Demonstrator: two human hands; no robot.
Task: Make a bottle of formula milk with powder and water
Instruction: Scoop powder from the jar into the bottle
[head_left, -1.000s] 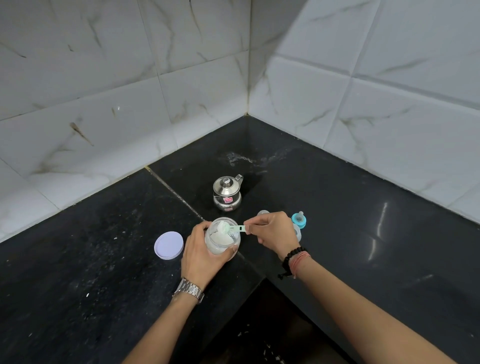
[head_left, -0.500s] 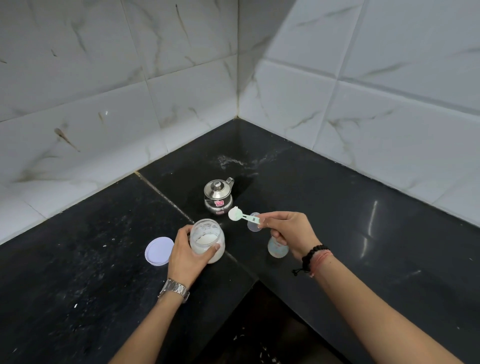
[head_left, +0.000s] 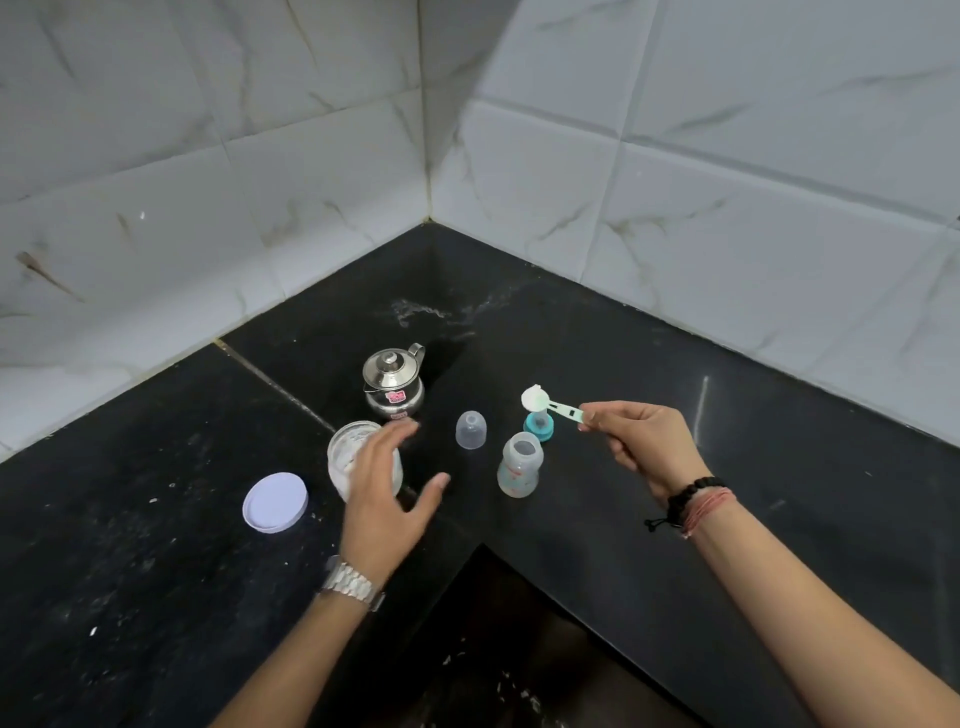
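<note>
A small clear baby bottle (head_left: 520, 466) stands open on the black counter (head_left: 675, 467). My right hand (head_left: 641, 441) pinches the handle of a pale green scoop (head_left: 540, 401) heaped with white powder, held above and just behind the bottle. The glass powder jar (head_left: 345, 457) stands open to the left, and my left hand (head_left: 387, 491) hovers over its right side with fingers spread, holding nothing. The teal nipple ring (head_left: 539, 425) sits behind the bottle. The clear bottle cap (head_left: 471, 429) stands between jar and bottle.
A small steel kettle (head_left: 393, 383) with a lid stands at the back near the corner. The jar's white lid (head_left: 275, 502) lies flat to the left. Tiled walls close off the corner. The counter's inner edge drops away at the bottom centre.
My left hand has let go of the jar and lifted off it. My right hand has carried the filled scoop rightward from the jar to above the bottle.
</note>
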